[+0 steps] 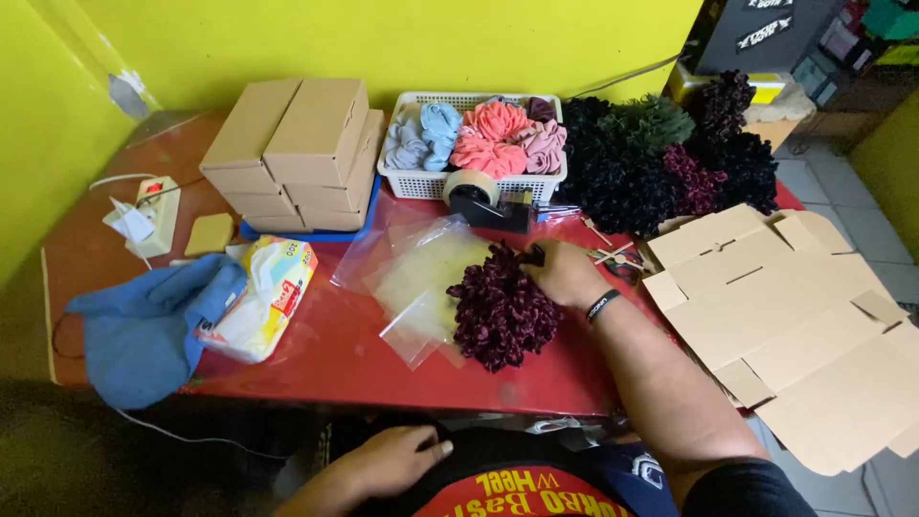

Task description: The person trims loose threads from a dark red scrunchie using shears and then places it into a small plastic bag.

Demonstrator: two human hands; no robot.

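A dark maroon velvet scrunchie lies near the front edge of the red tabletop, partly on clear plastic bags. The right hand rests on its top, fingers curled and touching it. The left hand sits below the front edge, fingers loosely bent, holding nothing.

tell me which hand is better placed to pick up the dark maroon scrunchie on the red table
Right, probably. The right hand already rests on the dark maroon scrunchie, its fingers at the top edge. The left hand lies back near the person's body, off the red table.
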